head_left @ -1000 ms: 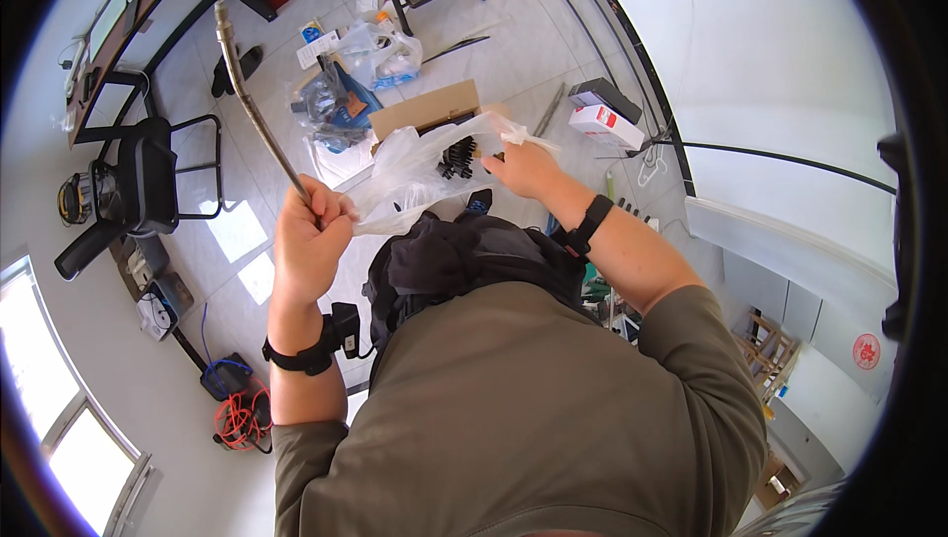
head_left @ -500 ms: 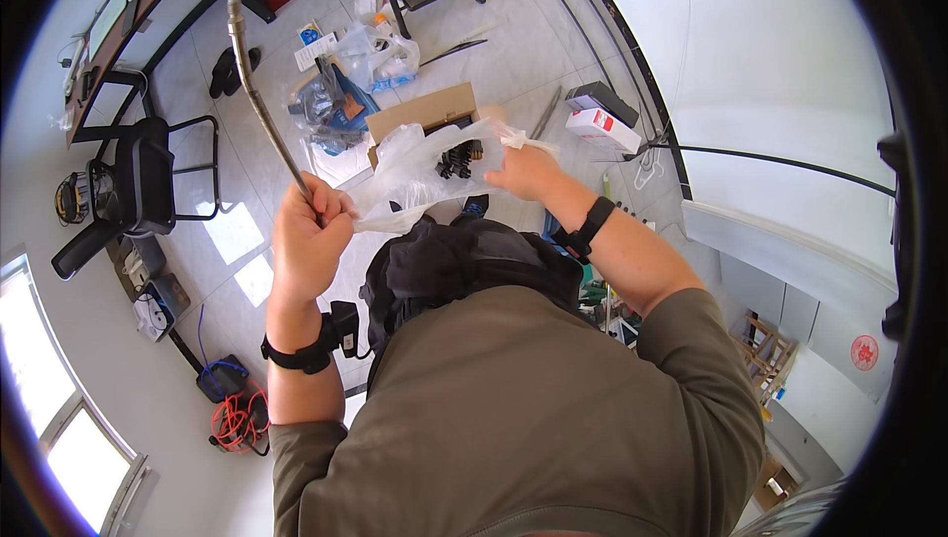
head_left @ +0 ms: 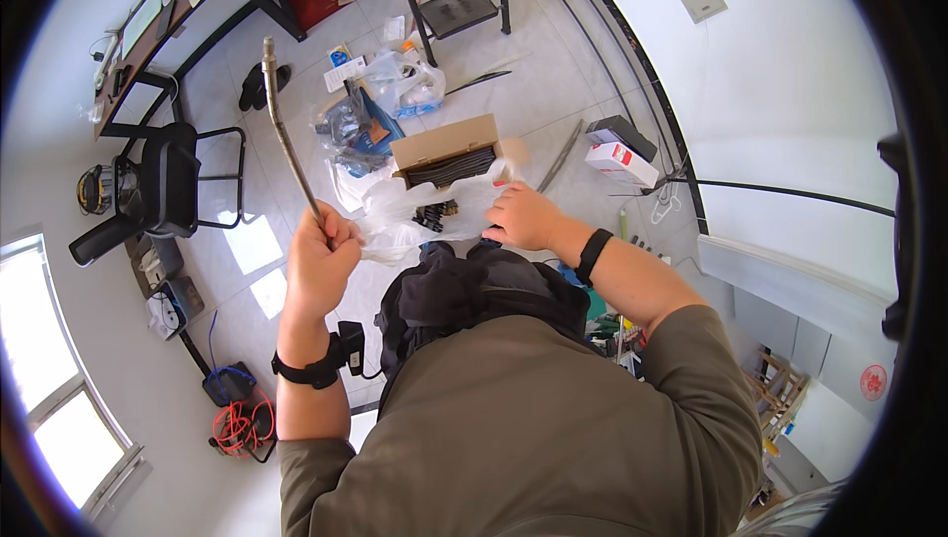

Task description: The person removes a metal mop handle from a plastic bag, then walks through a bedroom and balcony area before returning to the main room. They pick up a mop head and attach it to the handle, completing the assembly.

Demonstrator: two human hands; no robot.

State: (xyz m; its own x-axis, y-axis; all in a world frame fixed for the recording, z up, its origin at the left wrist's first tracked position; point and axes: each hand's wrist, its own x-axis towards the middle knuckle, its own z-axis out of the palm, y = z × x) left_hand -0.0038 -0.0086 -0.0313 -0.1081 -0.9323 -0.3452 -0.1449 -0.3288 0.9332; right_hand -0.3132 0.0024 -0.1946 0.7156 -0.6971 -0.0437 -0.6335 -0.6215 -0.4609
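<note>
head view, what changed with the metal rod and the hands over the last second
The left hand kept its grip on the long metal rod and tilted it more upright, its far tip swinging toward the right of the picture. The right hand stayed on the clear plastic bag of dark parts. The open cardboard box did not move.

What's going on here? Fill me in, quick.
A person stands over a cluttered tiled floor. The left hand grips the lower end of a long metal rod, held up and angled away. The right hand holds a clear plastic bag with small dark parts inside, just above an open cardboard box. A black chair stands to the left, and a red and white carton lies to the right.
</note>
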